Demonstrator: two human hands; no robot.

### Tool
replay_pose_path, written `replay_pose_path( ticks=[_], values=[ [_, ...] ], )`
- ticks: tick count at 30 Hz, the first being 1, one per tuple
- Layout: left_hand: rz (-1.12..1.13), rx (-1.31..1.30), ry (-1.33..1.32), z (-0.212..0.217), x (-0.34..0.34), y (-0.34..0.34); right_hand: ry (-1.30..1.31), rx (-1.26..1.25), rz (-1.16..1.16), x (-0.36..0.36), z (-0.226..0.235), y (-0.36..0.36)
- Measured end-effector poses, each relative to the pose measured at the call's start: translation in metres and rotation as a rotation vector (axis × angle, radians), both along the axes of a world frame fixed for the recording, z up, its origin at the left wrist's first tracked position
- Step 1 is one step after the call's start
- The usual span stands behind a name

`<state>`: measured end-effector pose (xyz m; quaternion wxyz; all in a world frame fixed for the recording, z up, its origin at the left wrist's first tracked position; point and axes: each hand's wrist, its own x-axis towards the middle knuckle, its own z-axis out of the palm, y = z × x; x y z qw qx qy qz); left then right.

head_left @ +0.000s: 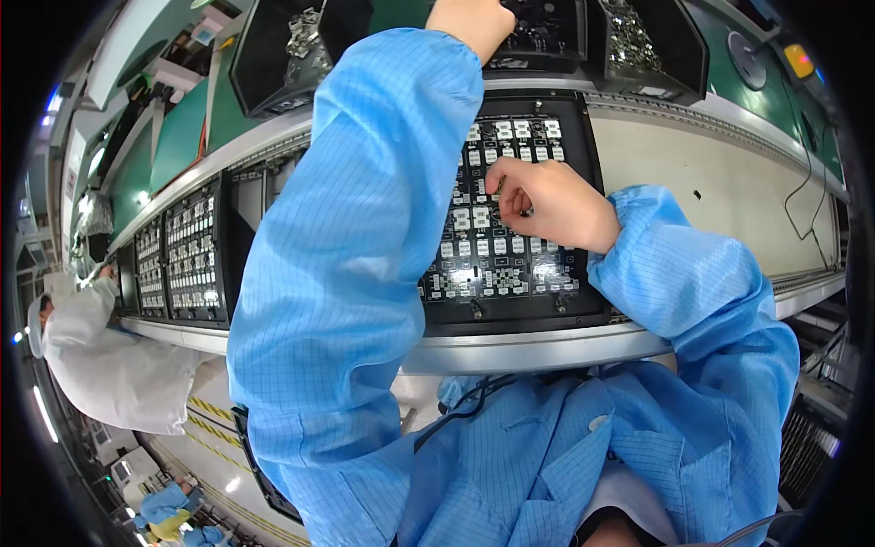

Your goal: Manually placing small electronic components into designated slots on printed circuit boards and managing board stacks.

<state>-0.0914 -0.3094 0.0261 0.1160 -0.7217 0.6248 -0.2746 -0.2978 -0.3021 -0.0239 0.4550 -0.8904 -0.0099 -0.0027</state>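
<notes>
Head view: a pale conveyor [720, 196] crossed the factory room [228, 488] before me.
A co-worker in white [118, 369] stood far left; a black tray [589, 141] of circuit boards [506, 246] lay on the conveyor, below a black bin [547, 66]. My left hand [474, 20] reached to the bin, my right hand [558, 205] curled its fingers over the boards; whether either gripped anything, I couldn't tell.

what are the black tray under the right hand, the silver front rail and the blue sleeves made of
Black tray: probably hard plastic, semi-gloss, from its dark, flat rim; coated metal is possible.
Silver front rail: likely satin aluminium, going by its pale grey sheen.
Blue sleeves: woven cloth, mostly matte, shown by soft folds and a fine dark grid.
</notes>
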Motion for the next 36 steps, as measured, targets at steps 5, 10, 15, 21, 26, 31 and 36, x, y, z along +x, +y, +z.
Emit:
replay_pose_path(
  ticks=[5,10,15,21,26,31,36],
  values=[
    [0.03,-0.067,0.119,0.013,-0.007,0.004,-0.092,-0.131,-0.051,-0.004,0.003,0.01],
    [-0.027,-0.147,0.416,0.027,-0.032,0.011,-0.107,-0.167,-0.134,-0.014,0.004,0.02],
    [-0.014,-0.013,0.352,-0.014,-0.02,-0.008,-0.171,-0.297,-0.032,-0.013,0.008,0.024],
    [0.025,0.065,0.422,-0.02,0.007,-0.032,-0.126,-0.182,0.073,0.0,0.001,0.013],
    [-0.082,-0.069,0.338,-0.039,0.0,-0.058,-0.301,-0.163,-0.085,-0.003,0.024,0.0],
    [-0.037,-0.199,0.498,-0.024,-0.005,-0.048,-0.423,0.087,-0.362,0.015,0.035,-0.18],
    [-0.163,-0.294,0.638,0.006,-0.019,-0.036,-0.344,-0.089,-0.476,0.037,-0.043,-0.362]
  ],
)
